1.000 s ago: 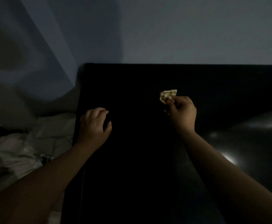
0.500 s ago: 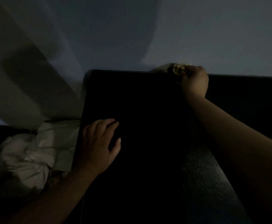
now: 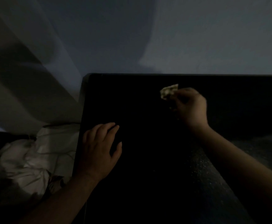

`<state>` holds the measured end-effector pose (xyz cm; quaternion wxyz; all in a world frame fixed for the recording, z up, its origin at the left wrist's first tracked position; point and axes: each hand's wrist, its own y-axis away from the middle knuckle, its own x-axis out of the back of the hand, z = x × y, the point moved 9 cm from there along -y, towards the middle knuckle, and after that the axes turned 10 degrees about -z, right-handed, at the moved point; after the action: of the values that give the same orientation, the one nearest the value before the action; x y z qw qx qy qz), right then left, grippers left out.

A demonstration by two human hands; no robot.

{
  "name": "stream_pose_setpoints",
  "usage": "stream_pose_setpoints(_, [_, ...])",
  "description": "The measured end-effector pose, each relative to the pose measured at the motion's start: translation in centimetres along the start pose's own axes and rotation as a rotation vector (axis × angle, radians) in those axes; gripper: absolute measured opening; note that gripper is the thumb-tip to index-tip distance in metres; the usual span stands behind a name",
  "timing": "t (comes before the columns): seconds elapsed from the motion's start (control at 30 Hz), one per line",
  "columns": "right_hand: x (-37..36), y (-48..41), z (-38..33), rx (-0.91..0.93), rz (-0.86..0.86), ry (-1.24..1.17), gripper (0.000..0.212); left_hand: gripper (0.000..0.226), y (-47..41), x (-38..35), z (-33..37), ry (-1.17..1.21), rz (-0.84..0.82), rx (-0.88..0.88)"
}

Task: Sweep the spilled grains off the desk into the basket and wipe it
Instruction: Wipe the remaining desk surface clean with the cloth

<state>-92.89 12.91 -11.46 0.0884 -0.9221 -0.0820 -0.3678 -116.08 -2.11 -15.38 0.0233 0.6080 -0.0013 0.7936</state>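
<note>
The right hand [image 3: 191,107], pinching the cloth [image 3: 168,92], has drawn back from the desk's [image 3: 148,159] far edge; the left hand [image 3: 99,151] lies flat.

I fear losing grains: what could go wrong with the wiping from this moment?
1. The desk is black and the light poor; specks show only in the lit strip by the right forearm, so grains may be missed.
2. The right hand pinches a small bunched cloth, which may scatter grains.
3. No basket is in view; grains pushed left could fall into the white fabric beside the desk.
</note>
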Motion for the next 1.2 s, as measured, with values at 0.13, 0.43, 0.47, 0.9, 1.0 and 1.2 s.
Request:
stream_pose_setpoints(0.13, [1.2,-1.6,3.8,-0.197,0.119,0.135,0.022,0.048,0.1,-0.1,0.0,-0.003,0.003,-0.004])
stream_pose_setpoints(0.43, [-3.5,7.7,0.1,0.054,-0.135,-0.082,0.021,0.048,0.0,-0.1,0.0,-0.003,-0.001,-0.008])
stream_pose_setpoints(0.47, [-3.6,8.3,-0.1,0.041,-0.169,-0.115,0.022,0.048,0.0,-0.1,0.0,-0.003,-0.004,-0.01])
stream_pose_setpoints(0.9, [-0.4,6.4,3.0,-0.117,0.014,-0.003,0.021,0.049,0.1,0.1,0.4,-0.001,0.024,-0.026])
stream_pose_setpoints(1.0, [-2.2,10.8,1.3,-0.044,-0.1,-0.063,0.024,0.05,0.1,0.1,0.2,-0.002,0.021,-0.011])
stream_pose_setpoints(1.2, [1.8,10.8,1.5,-0.121,0.086,-0.137,0.014,0.05,0.0,0.1,0.1,0.015,0.03,-0.002])
